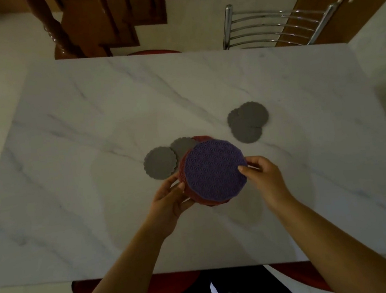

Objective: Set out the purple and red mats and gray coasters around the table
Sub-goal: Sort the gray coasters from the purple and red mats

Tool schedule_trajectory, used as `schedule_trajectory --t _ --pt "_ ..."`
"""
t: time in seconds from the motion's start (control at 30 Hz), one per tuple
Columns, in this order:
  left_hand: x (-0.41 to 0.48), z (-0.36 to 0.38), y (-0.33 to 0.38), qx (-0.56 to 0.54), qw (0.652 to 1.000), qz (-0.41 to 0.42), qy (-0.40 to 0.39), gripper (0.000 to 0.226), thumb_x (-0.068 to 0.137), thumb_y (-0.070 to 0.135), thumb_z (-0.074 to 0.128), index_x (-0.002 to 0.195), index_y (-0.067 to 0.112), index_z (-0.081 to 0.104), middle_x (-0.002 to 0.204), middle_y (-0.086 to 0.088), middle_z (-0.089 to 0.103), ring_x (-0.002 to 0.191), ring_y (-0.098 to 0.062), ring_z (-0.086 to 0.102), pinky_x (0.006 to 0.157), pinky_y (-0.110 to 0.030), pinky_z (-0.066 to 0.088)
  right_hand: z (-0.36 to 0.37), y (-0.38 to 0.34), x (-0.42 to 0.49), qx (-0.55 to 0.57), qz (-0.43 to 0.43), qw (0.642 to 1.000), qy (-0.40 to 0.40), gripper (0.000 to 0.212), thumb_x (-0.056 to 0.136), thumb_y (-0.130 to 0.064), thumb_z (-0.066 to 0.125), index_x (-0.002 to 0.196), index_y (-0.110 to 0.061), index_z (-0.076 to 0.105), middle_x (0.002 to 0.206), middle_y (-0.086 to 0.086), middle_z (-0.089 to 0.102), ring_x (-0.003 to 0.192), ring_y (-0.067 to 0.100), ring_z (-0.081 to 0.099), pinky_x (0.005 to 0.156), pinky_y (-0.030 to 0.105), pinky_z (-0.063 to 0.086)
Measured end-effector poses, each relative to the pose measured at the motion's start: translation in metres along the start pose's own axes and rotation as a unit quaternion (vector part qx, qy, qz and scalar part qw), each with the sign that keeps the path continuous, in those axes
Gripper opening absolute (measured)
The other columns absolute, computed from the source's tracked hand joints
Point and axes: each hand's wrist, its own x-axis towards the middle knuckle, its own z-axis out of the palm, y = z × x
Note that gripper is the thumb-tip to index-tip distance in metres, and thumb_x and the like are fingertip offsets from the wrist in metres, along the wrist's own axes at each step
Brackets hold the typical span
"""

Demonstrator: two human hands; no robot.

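We have barely begun: nothing is laid at a place yet. The purple mat [215, 169] lies on top of the red mats [182, 168] near the middle of the marble worktop [109, 108], toward our side. Our left hand [169, 202] curls its fingers [167, 183] round the red mats' left edge. Our right hand [263, 176] pinches the purple mat's right rim. Two gray coasters [160, 163] lie just left, one tucked partly under the mats. Three more overlap in a cluster further right, apart from the mats. The purple mat is round and flat with a fine lattice pattern, and the coasters have scalloped rims.
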Motion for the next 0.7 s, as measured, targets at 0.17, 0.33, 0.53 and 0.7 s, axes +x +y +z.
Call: schedule_trajectory --t 0.17,0.33,0.53,0.7 --pt "-0.002 -0.001 -0.002 0.011 1.000 -0.004 -0.004 0.036 0.084 0.009 0.054 0.120 0.011 0.057 0.099 -0.006 0.074 0.082 -0.020 0.072 0.073 -0.035 0.060 0.002 0.007 -0.005 -0.011 -0.004 0.999 -0.029 0.015 0.083 -0.011 0.068 0.094 -0.010 0.058 0.099 0.011 0.067 0.091 0.021 0.066 0.080 0.038 0.056" --pt "-0.004 -0.004 -0.003 0.008 1.000 -0.022 0.012 0.042 0.084 0.014 0.056 0.126 0.009 0.057 0.104 -0.006 0.073 0.084 -0.020 0.071 0.072 -0.033 0.060 0.005 0.013 -0.008 -0.058 -0.034 0.997 -0.029 0.019 0.080 -0.015 0.071 0.085 -0.021 0.054 0.087 -0.009 0.062 0.079 0.000 0.060 0.065 0.017 0.046" --pt "-0.009 -0.014 -0.006 0.031 0.998 -0.030 0.040 0.038 0.080 0.016 0.062 0.118 0.012 0.062 0.105 -0.007 0.073 0.087 -0.023 0.071 0.070 -0.033 0.059 0.012 0.020 -0.012 -0.027 -0.047 0.998 -0.038 0.026 0.080 -0.013 0.072 0.088 -0.029 0.052 0.093 -0.006 0.062 0.084 0.004 0.061 0.060 0.007 0.048" --pt "-0.018 -0.032 -0.007 0.065 0.995 -0.019 0.080 0.027 0.088 0.005 0.055 0.114 0.012 0.059 0.093 -0.002 0.075 0.081 -0.018 0.072 0.065 -0.032 0.059 0.022 0.022 -0.009 -0.029 -0.033 0.993 -0.106 0.026 0.080 -0.017 0.072 0.091 -0.033 0.054 0.097 -0.008 0.062 0.093 0.018 0.063 0.077 0.029 0.056"
